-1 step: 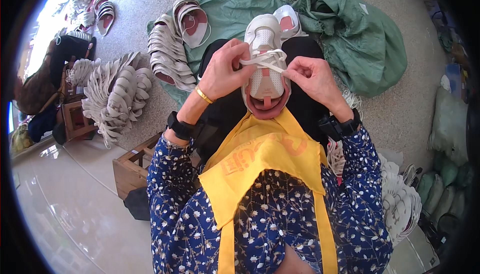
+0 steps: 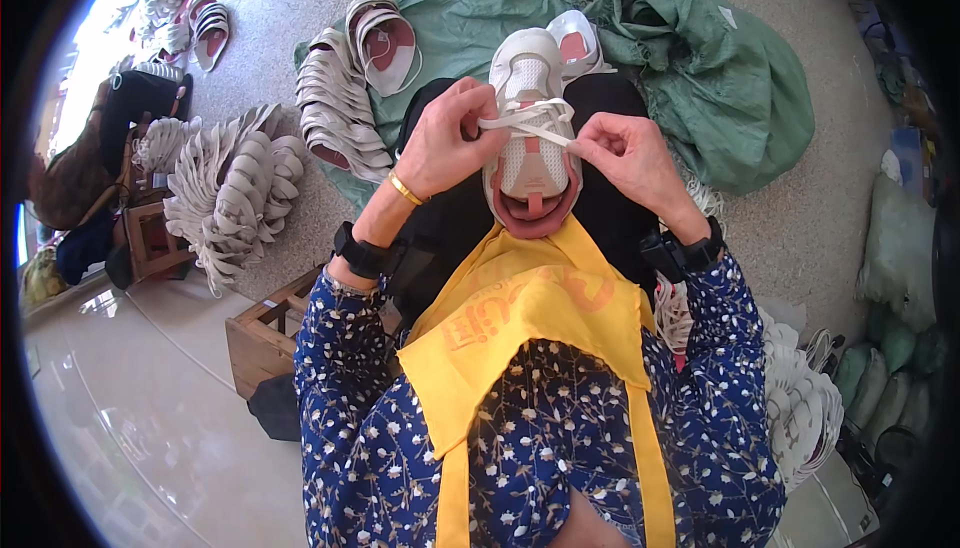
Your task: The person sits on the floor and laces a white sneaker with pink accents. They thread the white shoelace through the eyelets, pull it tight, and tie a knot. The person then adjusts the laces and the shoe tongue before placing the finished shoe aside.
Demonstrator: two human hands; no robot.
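Observation:
A white and pink sneaker [image 2: 528, 163] rests on my lap, its toe pointing away from me and its pink-lined opening toward me. White shoelace [image 2: 540, 125] crosses over the tongue. My left hand [image 2: 452, 138] pinches one lace end at the shoe's left side. On the right side, my right hand [image 2: 622, 153] grips the other lace end between thumb and fingertips. The lace stretches between both hands across the upper part of the tongue. A yellow apron [image 2: 530, 313] lies over my lap just below the shoe's heel.
Stacked white shoe uppers [image 2: 342, 113] lie left of my knees, with another pile [image 2: 235, 193] farther left. Green sacking [image 2: 720, 78] spreads ahead and to the right. A wooden crate [image 2: 262, 343] stands beside my left side. More white uppers [image 2: 800, 408] lie at my right.

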